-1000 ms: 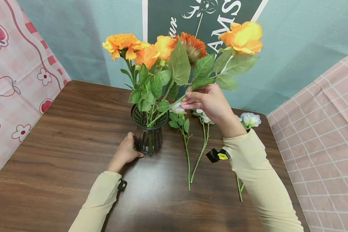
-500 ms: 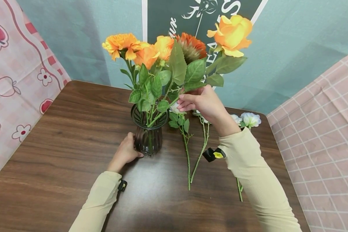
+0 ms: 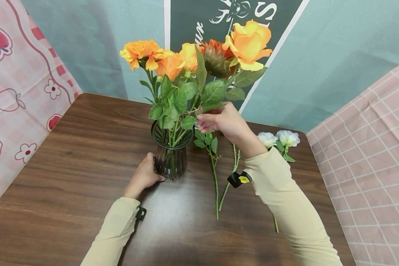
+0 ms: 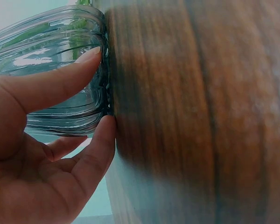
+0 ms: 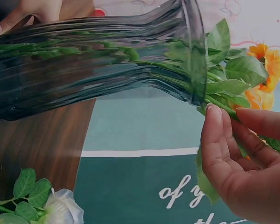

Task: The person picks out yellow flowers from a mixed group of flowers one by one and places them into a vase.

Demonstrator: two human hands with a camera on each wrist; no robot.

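A dark, ribbed glass vase (image 3: 171, 162) stands upright on the wooden table, several orange flowers rising from its mouth. At its base my left hand (image 3: 144, 171) grips the glass, thumb along one side and fingers curled at the other, as the left wrist view shows. My right hand (image 3: 227, 122) pinches the green stem (image 5: 222, 106) of a yellow-orange rose (image 3: 249, 44) just above the rim. The lower end of that stem is inside the vase among the others. An orange-red flower (image 3: 216, 59) is partly hidden behind the rose.
Right of the vase lie loose stems (image 3: 215, 181), their blooms partly hidden by my right hand. Farther right are pale blue-white flowers (image 3: 287, 138), partly under my right forearm. A teal cloth (image 3: 319, 74) with a dark printed panel hangs behind; a pink checked cloth (image 3: 362, 155) borders the right side.
My right hand has moved left toward the vase, swinging the rose left and more upright, now in front of the orange-red flower. My left hand stays at the vase's base.
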